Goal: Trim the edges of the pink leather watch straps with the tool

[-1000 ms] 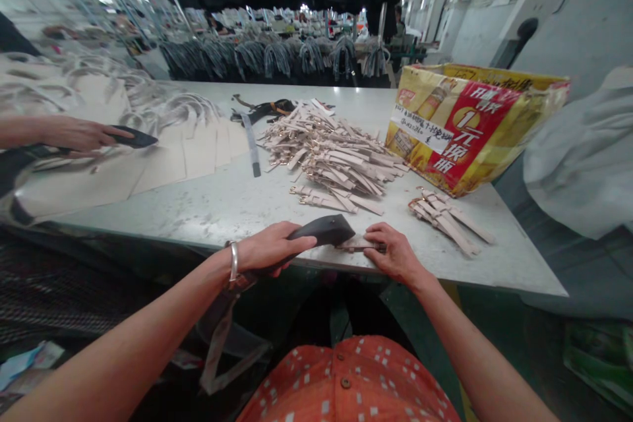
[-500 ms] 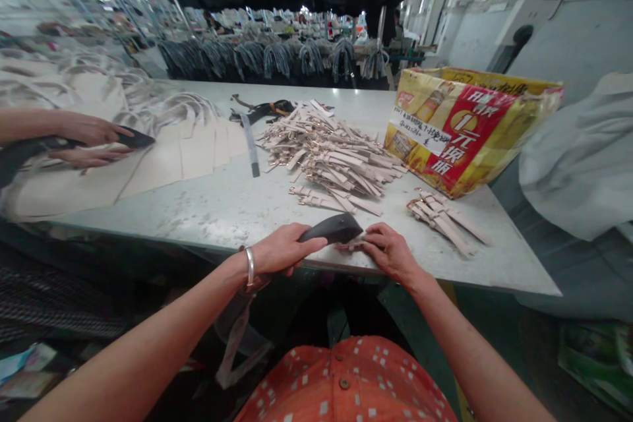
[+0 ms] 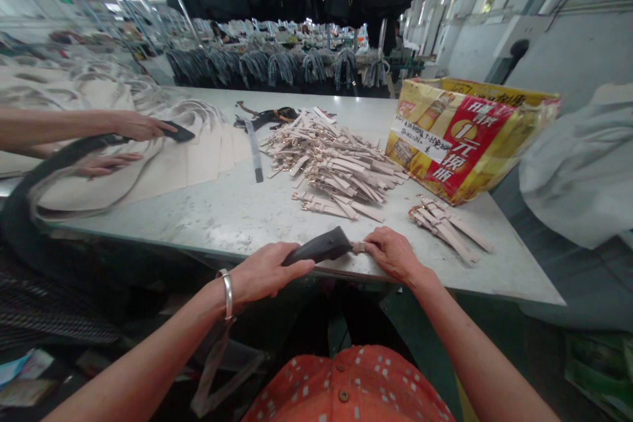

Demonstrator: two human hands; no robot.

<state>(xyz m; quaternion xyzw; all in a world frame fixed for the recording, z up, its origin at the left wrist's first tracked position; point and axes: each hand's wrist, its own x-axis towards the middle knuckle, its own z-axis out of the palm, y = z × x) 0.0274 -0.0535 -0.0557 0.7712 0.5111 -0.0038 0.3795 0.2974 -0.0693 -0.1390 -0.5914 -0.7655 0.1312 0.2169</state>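
Note:
My left hand (image 3: 262,271) is wrapped round a black handheld tool (image 3: 319,248) with a broad, blunt nozzle, held over the table's front edge. A silver bangle is on that wrist. My right hand (image 3: 393,252) pinches a small beige buckle strap (image 3: 358,246), mostly hidden by the fingers. The nozzle's tip is right at the strap's left end; whether they touch I cannot tell. Beyond my hands lies a big heap of beige buckle straps (image 3: 341,165) with gold-coloured hardware. A smaller bunch of straps (image 3: 448,229) lies to the right of my right hand.
A yellow and red carton (image 3: 465,138) stands at the table's right. On the left, a co-worker's hands (image 3: 133,126) work a similar black hosed tool (image 3: 179,133) over beige panels (image 3: 198,158). A grey strip (image 3: 256,155) and black straps (image 3: 270,113) lie behind.
My left hand and the black tool have shifted left and slightly down, and the nozzle tilts up more. The strap in my right hand stays nearly in place. The co-worker's tool has moved right.

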